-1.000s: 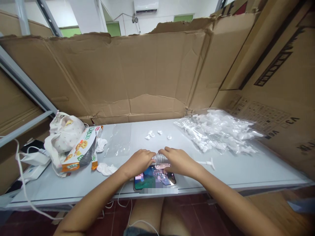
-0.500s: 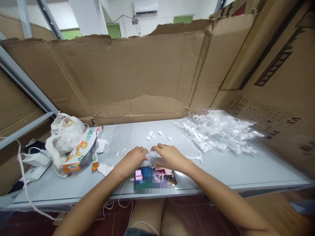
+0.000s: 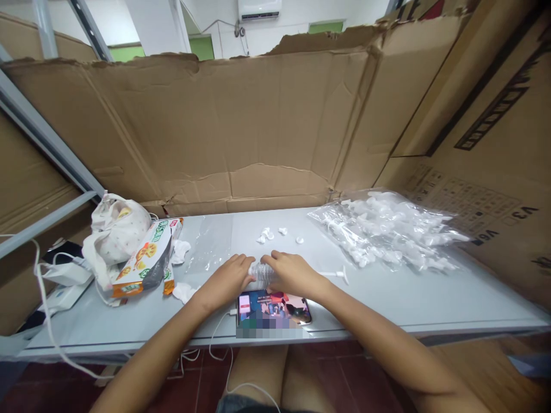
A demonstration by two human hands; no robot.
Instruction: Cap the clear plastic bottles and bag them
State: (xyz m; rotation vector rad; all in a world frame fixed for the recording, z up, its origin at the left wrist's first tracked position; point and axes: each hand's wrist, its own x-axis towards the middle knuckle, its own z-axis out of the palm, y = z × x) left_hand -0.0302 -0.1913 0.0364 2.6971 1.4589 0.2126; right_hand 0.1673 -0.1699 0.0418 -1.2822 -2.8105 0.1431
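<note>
A clear ribbed plastic cylinder, like a small bottle or tube, lies sideways between my hands just behind the phone. My left hand closes on its left end, the thumb and fingers curled at the tip. My right hand wraps over its right part from above. From beyond the right hand a thin white rod with a T-shaped end sticks out to the right; its join with the cylinder is hidden. In front, a phone with a lit screen lies on the grey table.
Several small white plastic pieces lie behind my hands. At right rests a clear bag of white parts. On the left are a snack package, a cloth bag, crumpled tissues and white cables. Cardboard walls the back.
Both hands, the cylinder and the white rod have shifted slightly left, still held together. The phone screen's picture differs, and the whole view has moved a little.
</note>
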